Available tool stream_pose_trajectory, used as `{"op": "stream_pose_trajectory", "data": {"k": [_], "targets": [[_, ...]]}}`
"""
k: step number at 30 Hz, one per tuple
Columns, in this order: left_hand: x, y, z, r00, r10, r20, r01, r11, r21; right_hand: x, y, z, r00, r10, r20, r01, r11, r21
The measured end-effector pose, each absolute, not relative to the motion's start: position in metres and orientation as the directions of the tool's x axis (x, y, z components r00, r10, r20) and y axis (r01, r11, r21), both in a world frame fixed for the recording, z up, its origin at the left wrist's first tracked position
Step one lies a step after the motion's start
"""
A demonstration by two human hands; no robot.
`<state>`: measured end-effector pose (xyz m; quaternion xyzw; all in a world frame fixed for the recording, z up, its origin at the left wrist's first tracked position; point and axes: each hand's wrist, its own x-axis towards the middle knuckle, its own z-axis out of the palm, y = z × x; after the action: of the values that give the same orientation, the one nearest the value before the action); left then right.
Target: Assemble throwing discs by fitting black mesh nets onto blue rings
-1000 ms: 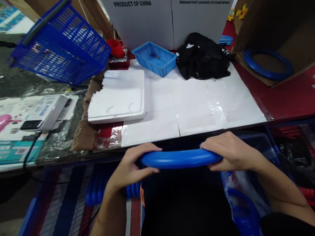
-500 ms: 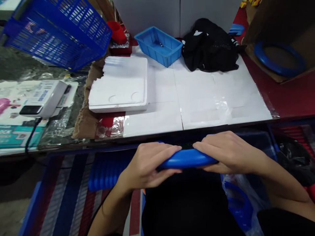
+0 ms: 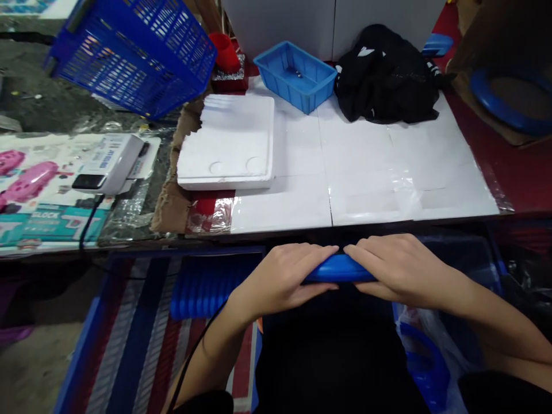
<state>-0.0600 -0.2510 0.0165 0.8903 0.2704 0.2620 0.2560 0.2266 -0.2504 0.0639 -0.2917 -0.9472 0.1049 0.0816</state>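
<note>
Between my two hands is a smooth blue plastic piece with a rounded edge (image 3: 338, 268), held edge-on just in front of the table's front edge. Its full shape is hidden. My left hand (image 3: 287, 279) is closed on its left part, thumb on top and fingers below. The right part is gripped the same way by my right hand (image 3: 399, 267). The two thumb tips nearly meet over the piece. Lower left of my hands, a row of stacked blue rounded pieces (image 3: 207, 287) lies on a striped cloth (image 3: 142, 339).
White sheets (image 3: 371, 172) cover the table, with a foam block (image 3: 237, 138), a light-blue bin (image 3: 302, 80) and black cloth (image 3: 383, 80) on them. A blue basket (image 3: 142, 57) leans back left. A boxed blue ring (image 3: 495, 109) is at right. Another blue item (image 3: 426, 368) lies in plastic below.
My left hand has moved closer to my right along the blue piece, covering more of it. The view has shifted, so the table's things sit further right.
</note>
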Motion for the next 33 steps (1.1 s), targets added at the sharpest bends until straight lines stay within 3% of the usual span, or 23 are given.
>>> {"op": "stream_pose_trajectory", "data": {"k": [3,6,13,16,21,25,29,33], "targets": [[-0.061,-0.251,0.014,0.681,0.593,0.429,0.308,-0.764,0.567,0.240,-0.249,0.064,-0.797,0.578,0.177,0.510,0.800,-0.315],[-0.081,-0.251,0.011,0.620,0.628,0.470,0.252,-0.726,0.639,0.254,-0.248,0.065,-0.776,0.596,0.206,0.502,0.781,-0.372],[-0.090,-0.250,0.026,0.627,0.710,0.320,0.300,-0.600,0.742,0.248,-0.247,0.066,-0.765,0.599,0.238,0.489,0.780,-0.390],[-0.075,-0.249,0.028,0.638,0.667,0.384,0.285,-0.668,0.688,0.243,-0.246,0.065,-0.784,0.570,0.247,0.473,0.805,-0.358],[-0.061,-0.250,0.010,0.528,0.580,0.620,0.325,-0.813,0.483,0.247,-0.246,0.065,-0.794,0.556,0.247,0.473,0.819,-0.325],[-0.062,-0.251,0.001,0.514,0.548,0.660,0.358,-0.836,0.415,0.245,-0.248,0.064,-0.801,0.546,0.246,0.470,0.828,-0.307],[-0.078,-0.249,0.000,0.542,0.553,0.632,0.285,-0.829,0.481,0.242,-0.252,0.066,-0.802,0.519,0.294,0.459,0.852,-0.251],[-0.110,-0.243,-0.005,0.529,0.622,0.577,0.156,-0.739,0.655,0.251,-0.251,0.067,-0.751,0.571,0.331,0.445,0.808,-0.386]]}}
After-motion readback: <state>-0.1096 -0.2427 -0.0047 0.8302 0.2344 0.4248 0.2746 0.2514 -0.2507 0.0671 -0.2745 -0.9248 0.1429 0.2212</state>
